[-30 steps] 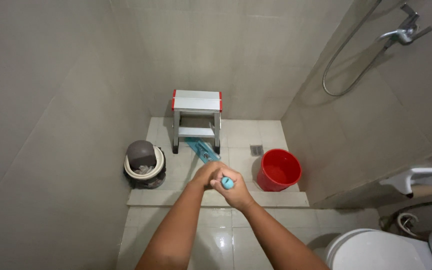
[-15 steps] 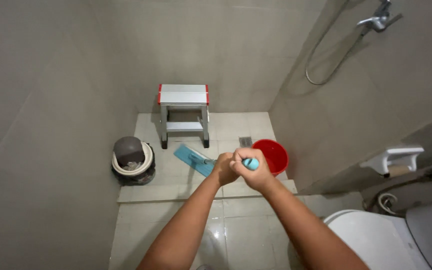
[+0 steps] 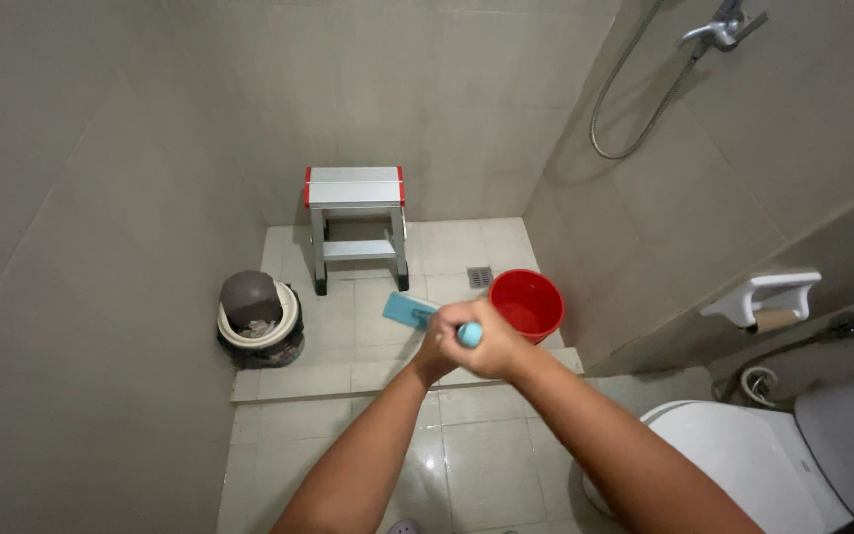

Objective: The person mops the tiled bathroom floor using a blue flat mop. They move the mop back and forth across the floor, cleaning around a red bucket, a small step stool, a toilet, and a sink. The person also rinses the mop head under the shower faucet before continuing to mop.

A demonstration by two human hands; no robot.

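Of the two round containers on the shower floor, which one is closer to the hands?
The red bucket, just beyond the right hand by the floor drain. The dark lidded bin sits apart, against the left wall.

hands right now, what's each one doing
left hand: closed on the mop handle, just below the right.
right hand: closed around the blue handle end.

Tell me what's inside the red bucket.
The red bucket shows only its red inner wall and bottom; no object is visible in it. The right hand covers its near-left rim, and water cannot be judged.
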